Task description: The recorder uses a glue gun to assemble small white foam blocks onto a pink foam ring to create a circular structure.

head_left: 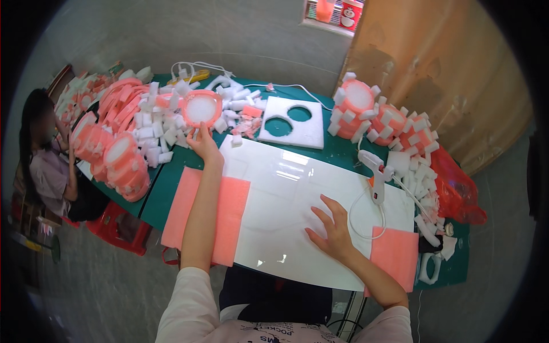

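Note:
My left hand [205,150] reaches far out, its fingers closed at the near rim of a pink foam ring [216,119] with a round white middle. That ring lies against a heap of small white foam blocks [151,128]. Over the glossy white board [274,217], my right hand [333,231] hovers with fingers spread and nothing in it. To the right of that hand, a white hot glue gun [376,186] rests at the board's far right, its cord looping down. Pink foam sheets [231,220] lie at the board's left edge, partly under my left forearm.
Another pink sheet [394,257] lies at the near right. A white foam slab with two round holes [311,128] sits beyond the board. Stacked pink foam pieces with white blocks [392,123] and a red plastic bag [457,188] line the right. A person [51,166] sits at the left.

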The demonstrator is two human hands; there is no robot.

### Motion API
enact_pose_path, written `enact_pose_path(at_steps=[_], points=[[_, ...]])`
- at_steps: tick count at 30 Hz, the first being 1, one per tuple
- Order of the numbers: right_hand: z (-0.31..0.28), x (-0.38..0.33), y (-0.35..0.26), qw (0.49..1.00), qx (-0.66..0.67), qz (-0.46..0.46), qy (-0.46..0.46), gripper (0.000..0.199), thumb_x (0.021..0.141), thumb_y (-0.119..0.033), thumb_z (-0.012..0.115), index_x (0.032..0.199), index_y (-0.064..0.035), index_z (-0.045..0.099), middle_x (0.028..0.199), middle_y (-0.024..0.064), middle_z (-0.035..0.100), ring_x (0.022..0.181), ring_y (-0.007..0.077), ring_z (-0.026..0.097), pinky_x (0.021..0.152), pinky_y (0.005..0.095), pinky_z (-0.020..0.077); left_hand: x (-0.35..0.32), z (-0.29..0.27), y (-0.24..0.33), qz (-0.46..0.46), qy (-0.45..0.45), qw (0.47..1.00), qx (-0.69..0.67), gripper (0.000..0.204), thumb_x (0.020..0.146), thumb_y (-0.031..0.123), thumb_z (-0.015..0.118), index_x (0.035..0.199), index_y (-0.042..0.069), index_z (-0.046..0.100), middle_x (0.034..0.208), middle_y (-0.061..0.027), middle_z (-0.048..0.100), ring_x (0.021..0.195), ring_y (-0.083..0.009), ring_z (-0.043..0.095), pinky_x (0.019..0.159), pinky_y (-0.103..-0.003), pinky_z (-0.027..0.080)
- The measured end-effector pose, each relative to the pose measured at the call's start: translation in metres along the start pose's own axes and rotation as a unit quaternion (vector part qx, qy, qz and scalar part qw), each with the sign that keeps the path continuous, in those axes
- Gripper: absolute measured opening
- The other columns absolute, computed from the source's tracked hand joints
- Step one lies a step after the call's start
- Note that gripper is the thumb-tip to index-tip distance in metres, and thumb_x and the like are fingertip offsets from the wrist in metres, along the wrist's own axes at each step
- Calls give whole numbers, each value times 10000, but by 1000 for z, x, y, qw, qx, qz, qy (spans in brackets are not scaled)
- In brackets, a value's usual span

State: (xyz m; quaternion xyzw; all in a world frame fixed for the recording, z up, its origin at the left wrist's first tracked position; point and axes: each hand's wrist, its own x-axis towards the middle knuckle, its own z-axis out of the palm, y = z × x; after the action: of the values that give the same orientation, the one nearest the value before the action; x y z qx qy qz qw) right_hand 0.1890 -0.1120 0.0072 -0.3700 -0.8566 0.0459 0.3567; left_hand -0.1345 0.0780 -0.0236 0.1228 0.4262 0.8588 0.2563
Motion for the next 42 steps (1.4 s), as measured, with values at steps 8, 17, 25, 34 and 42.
enact_pose_path(at_steps=[8, 17, 25, 34, 42], points=[[2, 2, 2, 1000, 17, 16, -22, 546, 683, -99, 723, 1181, -83, 499, 1315, 168, 376, 1163, 346, 399, 937, 424, 353, 4, -7, -16, 69, 26, 985, 155, 302, 810, 136, 569, 1073, 18, 480, 1019, -84, 452, 833, -160, 461, 723, -293, 406], [10, 0, 4, 998, 44, 30, -36, 484, 702, -88, 695, 1152, -78, 518, 1285, 159, 402, 1133, 343, 419, 928, 416, 371, -27, 2, -4, 473, -67, 823, 307, 164, 770, 59, 541, 922, 37, 482, 961, -121, 482, 936, -285, 444, 848, -407, 330], [13, -1, 4, 992, 99, -12, -76, 438, 700, -56, 687, 1117, -81, 553, 1211, 145, 483, 1084, 315, 472, 885, 378, 413, -43, 10, -9, 543, -199, 734, 354, 151, 733, 78, 580, 869, 142, 568, 998, -37, 522, 995, -237, 469, 851, -397, 313], [15, -1, 11, 981, 108, -81, -138, 319, 733, -95, 661, 1042, -74, 585, 1103, 107, 548, 1029, 269, 510, 837, 356, 391, -58, 16, -12, 610, -363, 571, 414, 246, 710, 76, 628, 928, 170, 564, 1036, -5, 524, 1051, -178, 466, 869, -373, 305], [17, -4, 14, 980, 136, -74, -124, 216, 753, -93, 644, 963, -66, 607, 1078, 100, 557, 1005, 266, 518, 845, 351, 390, -53, 39, 13, 629, -346, 519, 464, 295, 718, 117, 627, 1001, 140, 548, 1077, -35, 512, 1049, -222, 464, 881, -399, 334]])
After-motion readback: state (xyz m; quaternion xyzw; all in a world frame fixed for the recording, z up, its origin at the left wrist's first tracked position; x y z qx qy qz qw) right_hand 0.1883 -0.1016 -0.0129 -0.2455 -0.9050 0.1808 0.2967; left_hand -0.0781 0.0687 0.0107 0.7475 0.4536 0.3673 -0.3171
